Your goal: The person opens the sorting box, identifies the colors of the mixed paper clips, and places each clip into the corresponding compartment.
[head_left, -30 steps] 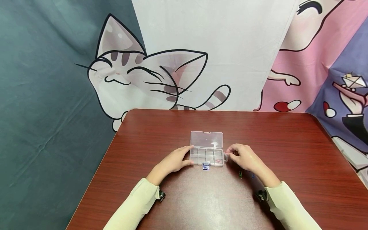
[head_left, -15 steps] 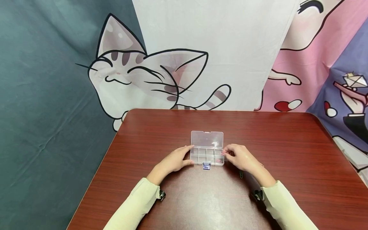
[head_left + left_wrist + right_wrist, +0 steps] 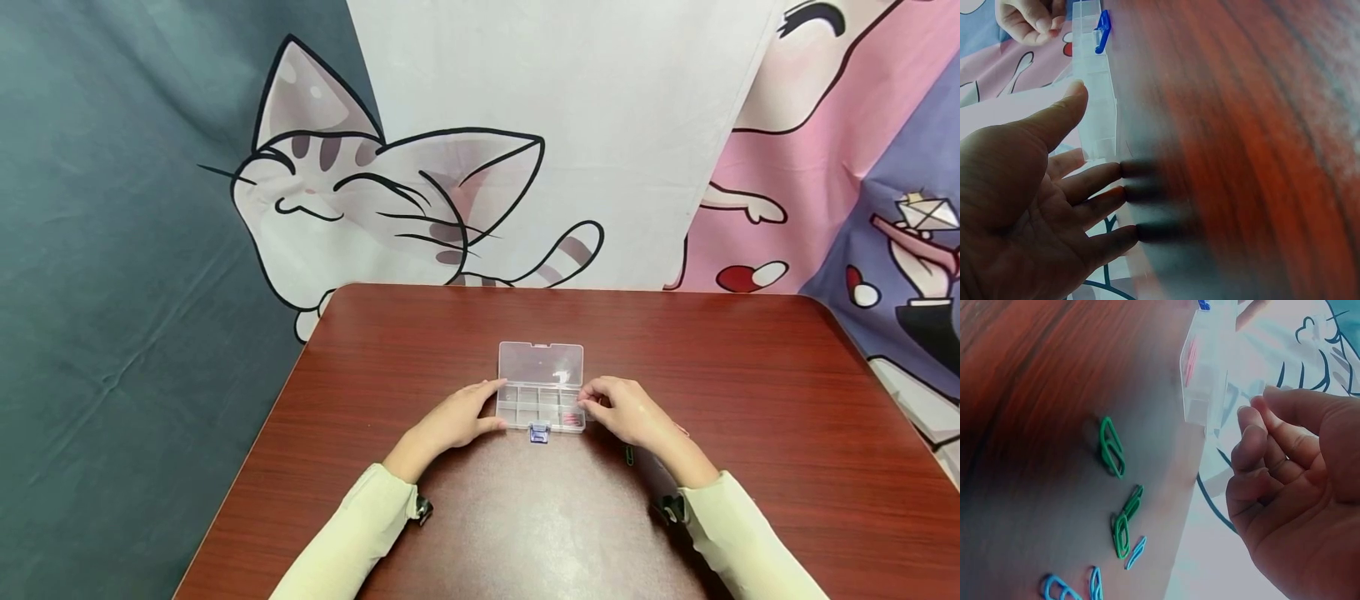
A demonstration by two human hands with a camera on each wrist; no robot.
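A clear divided box (image 3: 558, 430) lies on the table with its lid (image 3: 540, 363) tipped back and a blue latch (image 3: 538, 433) at its front. My left hand (image 3: 453, 417) spreads its straight thumb and fingers around the box's left end, fingertips right at its edges. Pink paper clips (image 3: 1190, 361) lie in the front right compartment. Over the box's right end is my right hand (image 3: 628, 411), fingers curled and thumb tip against the index finger. In the right wrist view nothing shows between those fingertips.
Green paper clips (image 3: 1112, 450) and blue paper clips (image 3: 1136, 553) lie on the table right of the box, partly beneath the right forearm. A reddish clip (image 3: 682, 430) peeks out beyond the right wrist. Printed cloth (image 3: 637, 150) hangs behind the brown table (image 3: 420, 333).
My right hand has moved left from beside the box to over its right end. The pink clip at its fingertips has gone, and more pink shows in the front right compartment. The left hand stays put.
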